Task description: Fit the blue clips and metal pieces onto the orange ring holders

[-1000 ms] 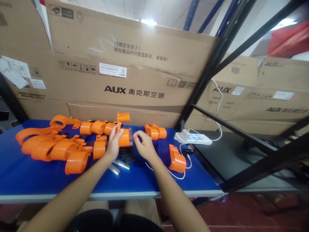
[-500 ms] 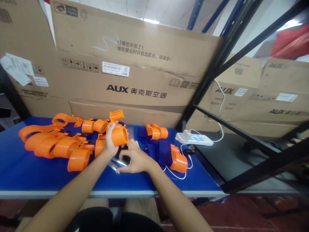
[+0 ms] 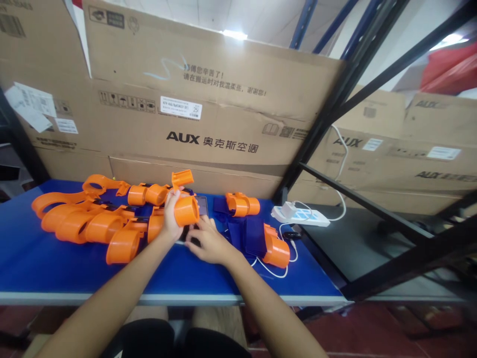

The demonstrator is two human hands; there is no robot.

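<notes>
My left hand (image 3: 172, 219) is closed around an orange plastic piece with a short round cuff (image 3: 187, 211), its tab-like end rising above the fingers. Just right of the cuff, my right hand (image 3: 209, 241) has its fingers curled in together, low over the table. Something dark shows between the fingers, too hidden to name. Behind the hands lies a flat dark-screened object, perhaps a phone (image 3: 202, 205), partly covered. Several similar orange ring pieces (image 3: 122, 246) lie to the left of my left hand, some with dark straps.
On the blue tabletop (image 3: 179, 278), dark blue flat pieces (image 3: 255, 237) and orange cuffs (image 3: 277, 251) lie at right. A white power strip (image 3: 300, 216) with cables sits beyond, near a black shelf post (image 3: 316, 134). A large cardboard box (image 3: 223, 119) stands behind.
The fingers of my right hand have closed from a wide curve into a tighter curl, and a shiny strip below them no longer shows. My left hand still holds the orange piece.
</notes>
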